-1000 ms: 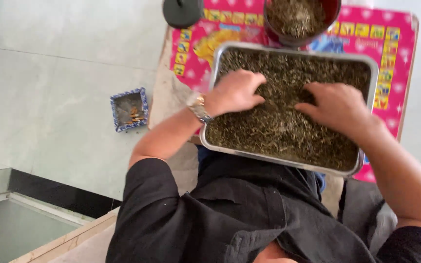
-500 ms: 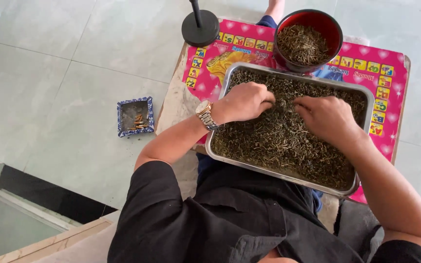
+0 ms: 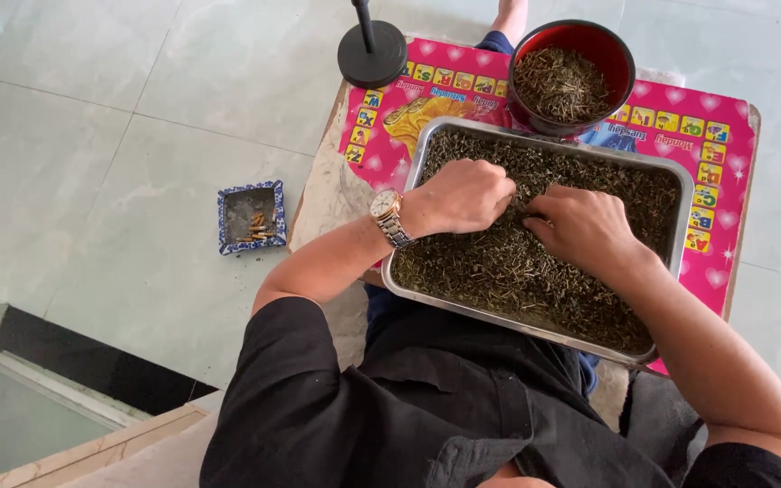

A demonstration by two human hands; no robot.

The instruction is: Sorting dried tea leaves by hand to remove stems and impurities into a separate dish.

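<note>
Both curled, left hand (image 3: 463, 194) and right hand (image 3: 585, 226) pinching dried leaves (image 3: 517, 271) mid-frame in the steel tray (image 3: 675, 262); likely spilling if raked outward.

Pink mat (image 3: 390, 126) under steel tray (image 3: 406, 181), bowl (image 3: 621, 54)

Home-type spot: tiled floor (image 3: 137, 136), ashtray (image 3: 250, 217), kids' pink mat (image 3: 725, 163).

tray (image 3: 427, 145) on mat (image 3: 725, 136) | bowl (image 3: 571, 77) behind tray | ashtray (image 3: 250, 217) left, on floor (image 3: 92, 181)
</note>
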